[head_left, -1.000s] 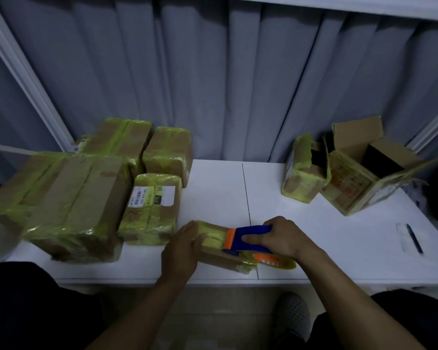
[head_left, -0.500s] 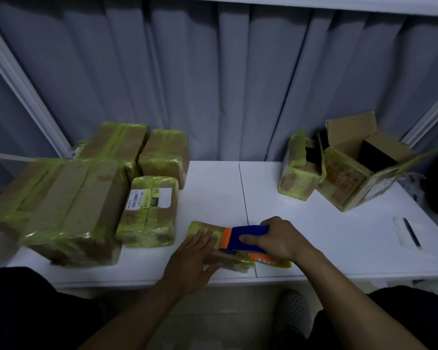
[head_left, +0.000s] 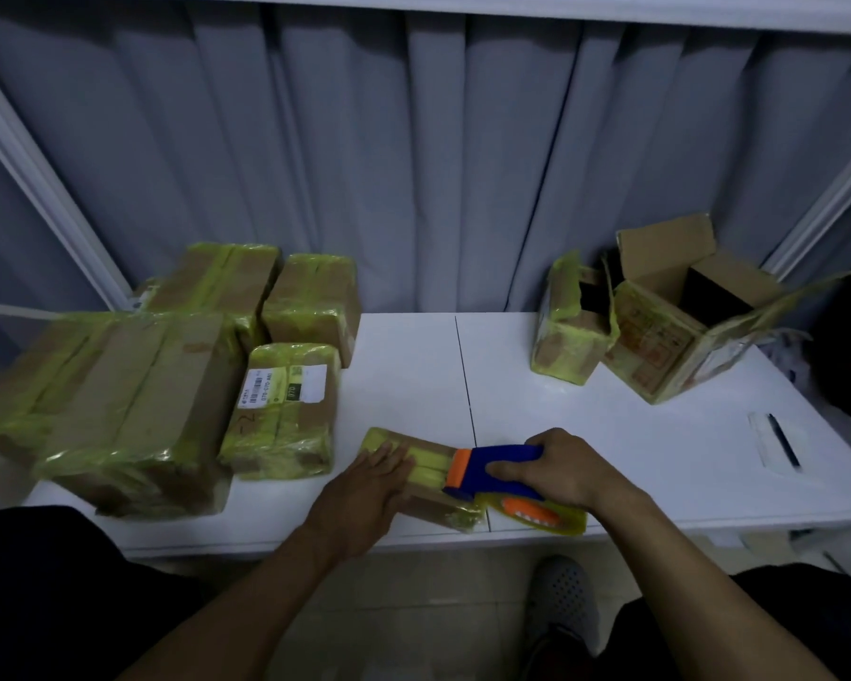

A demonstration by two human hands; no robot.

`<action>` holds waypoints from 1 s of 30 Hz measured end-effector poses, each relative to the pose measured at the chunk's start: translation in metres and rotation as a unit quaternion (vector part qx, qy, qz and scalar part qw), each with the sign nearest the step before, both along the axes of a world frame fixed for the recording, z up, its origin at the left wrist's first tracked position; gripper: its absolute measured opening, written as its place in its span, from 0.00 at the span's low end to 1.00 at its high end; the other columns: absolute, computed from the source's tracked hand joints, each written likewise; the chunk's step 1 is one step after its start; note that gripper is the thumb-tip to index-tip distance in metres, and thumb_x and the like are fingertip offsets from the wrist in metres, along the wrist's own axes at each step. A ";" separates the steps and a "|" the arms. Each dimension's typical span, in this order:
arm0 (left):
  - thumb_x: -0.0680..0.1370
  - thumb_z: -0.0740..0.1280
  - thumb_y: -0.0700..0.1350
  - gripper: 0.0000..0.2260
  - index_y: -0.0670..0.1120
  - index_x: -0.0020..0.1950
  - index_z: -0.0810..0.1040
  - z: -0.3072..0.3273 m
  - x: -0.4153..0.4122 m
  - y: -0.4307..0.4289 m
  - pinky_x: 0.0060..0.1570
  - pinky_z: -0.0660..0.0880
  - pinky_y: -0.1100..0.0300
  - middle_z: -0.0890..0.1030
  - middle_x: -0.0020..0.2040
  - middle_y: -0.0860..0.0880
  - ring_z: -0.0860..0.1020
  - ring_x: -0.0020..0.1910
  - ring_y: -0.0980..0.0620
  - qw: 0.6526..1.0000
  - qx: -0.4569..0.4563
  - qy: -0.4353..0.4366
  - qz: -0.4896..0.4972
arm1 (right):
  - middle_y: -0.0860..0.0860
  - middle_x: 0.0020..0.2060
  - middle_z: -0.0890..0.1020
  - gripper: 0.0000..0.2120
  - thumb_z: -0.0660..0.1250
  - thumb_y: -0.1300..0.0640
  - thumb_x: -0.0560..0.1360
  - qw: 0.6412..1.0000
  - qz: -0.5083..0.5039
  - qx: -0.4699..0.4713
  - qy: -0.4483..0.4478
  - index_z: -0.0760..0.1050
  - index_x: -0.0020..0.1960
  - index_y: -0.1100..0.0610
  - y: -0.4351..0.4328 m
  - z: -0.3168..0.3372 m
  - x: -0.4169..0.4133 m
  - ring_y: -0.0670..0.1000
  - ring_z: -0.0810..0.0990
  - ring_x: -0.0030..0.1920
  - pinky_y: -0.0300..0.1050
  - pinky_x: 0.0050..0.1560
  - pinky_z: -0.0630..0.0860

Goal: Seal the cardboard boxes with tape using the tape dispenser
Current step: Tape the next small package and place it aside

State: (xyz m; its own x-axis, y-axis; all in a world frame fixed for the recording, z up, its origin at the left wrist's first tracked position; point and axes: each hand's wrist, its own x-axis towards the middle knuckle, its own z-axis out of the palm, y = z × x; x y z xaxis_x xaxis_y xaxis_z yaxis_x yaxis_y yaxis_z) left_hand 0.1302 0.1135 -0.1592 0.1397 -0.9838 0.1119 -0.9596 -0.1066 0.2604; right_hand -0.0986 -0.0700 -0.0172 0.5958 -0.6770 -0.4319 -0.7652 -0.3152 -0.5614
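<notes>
Item in work: one small cardboard box (head_left: 426,457), flat, lying at the front edge of the desk (head_left: 512,376). Its long axis runs from the person's left to right, with the right end angled slightly nearer to them. Strips of yellow tape (head_left: 421,473) lie along its top face.

The tape dispenser (head_left: 467,476) sits on the right end of the box. Its orange head is against the top face, its blue handle points right, and its roll hangs past the box end over the desk edge. The right hand (head_left: 561,469) is curled round the handle. The left hand (head_left: 369,484) lies flat on the left part of the top, fingers straight and pointing towards the dispenser, pinning the box.

Assessment: the strip appears near its finish at the right end. The coming move depends on drawing the dispenser rightward along the long axis, over the end, while the left hand resists sliding.

Surroundings: sealed boxes (head_left: 129,400) are grouped to the left. Two open boxes (head_left: 679,336) stand far right, well apart from the work.
</notes>
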 end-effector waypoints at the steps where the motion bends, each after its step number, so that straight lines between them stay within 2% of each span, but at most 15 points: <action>1: 0.82 0.52 0.61 0.28 0.49 0.78 0.64 0.001 0.001 0.001 0.76 0.59 0.50 0.61 0.78 0.51 0.57 0.78 0.50 1.000 0.012 -0.005 -0.002 | 0.47 0.36 0.84 0.23 0.74 0.32 0.70 1.000 0.000 -0.006 0.003 0.81 0.43 0.52 0.001 -0.003 0.002 0.46 0.83 0.38 0.36 0.34 0.72; 4: 0.79 0.57 0.64 0.33 0.51 0.81 0.56 0.010 -0.003 0.001 0.78 0.53 0.49 0.55 0.80 0.52 0.50 0.79 0.51 0.999 0.037 -0.001 -0.012 | 0.47 0.37 0.84 0.23 0.75 0.32 0.69 1.000 -0.002 -0.007 0.004 0.81 0.44 0.52 0.000 -0.003 0.006 0.45 0.83 0.37 0.35 0.33 0.71; 7: 0.78 0.59 0.66 0.38 0.55 0.81 0.43 0.017 -0.016 0.002 0.77 0.38 0.51 0.44 0.81 0.56 0.38 0.79 0.51 0.997 0.074 0.013 -0.008 | 0.47 0.37 0.84 0.23 0.75 0.32 0.68 1.000 -0.003 0.006 0.005 0.81 0.43 0.53 0.002 -0.004 0.010 0.46 0.83 0.38 0.36 0.34 0.72; 10: 0.77 0.58 0.69 0.42 0.56 0.80 0.38 0.018 -0.026 0.000 0.77 0.35 0.46 0.39 0.80 0.57 0.36 0.78 0.50 0.995 0.098 -0.014 0.022 | 0.47 0.39 0.85 0.24 0.74 0.31 0.68 1.000 0.005 0.004 -0.002 0.81 0.45 0.53 0.009 -0.010 0.017 0.46 0.84 0.40 0.37 0.36 0.74; 15: 0.76 0.60 0.69 0.42 0.57 0.80 0.40 0.013 -0.021 0.000 0.74 0.33 0.48 0.41 0.80 0.55 0.38 0.79 0.47 0.994 0.107 -0.014 0.031 | 0.47 0.40 0.85 0.27 0.74 0.29 0.68 1.000 -0.011 0.020 -0.018 0.81 0.49 0.53 0.016 -0.015 0.019 0.45 0.84 0.40 0.37 0.36 0.74; 21: 0.74 0.58 0.72 0.41 0.55 0.81 0.49 0.009 -0.020 -0.005 0.75 0.41 0.45 0.46 0.79 0.54 0.47 0.80 0.45 0.995 0.083 -0.038 0.033 | 0.46 0.38 0.86 0.25 0.75 0.31 0.67 0.999 -0.021 0.033 -0.031 0.82 0.46 0.52 0.016 -0.018 0.005 0.45 0.85 0.39 0.36 0.35 0.74; 24: 0.75 0.59 0.69 0.40 0.55 0.81 0.48 0.010 -0.017 -0.005 0.75 0.39 0.47 0.44 0.79 0.55 0.45 0.80 0.45 0.995 0.091 -0.027 0.030 | 0.46 0.34 0.86 0.22 0.76 0.33 0.68 0.998 -0.025 0.045 -0.038 0.82 0.42 0.53 0.015 -0.011 -0.005 0.42 0.84 0.35 0.35 0.33 0.73; 30: 0.75 0.57 0.71 0.40 0.57 0.81 0.45 0.013 -0.020 -0.005 0.77 0.42 0.45 0.42 0.80 0.55 0.42 0.79 0.47 0.994 0.106 -0.030 0.026 | 0.46 0.31 0.85 0.20 0.77 0.37 0.69 0.995 -0.047 0.072 -0.047 0.83 0.41 0.54 0.013 -0.005 -0.025 0.41 0.82 0.31 0.33 0.31 0.72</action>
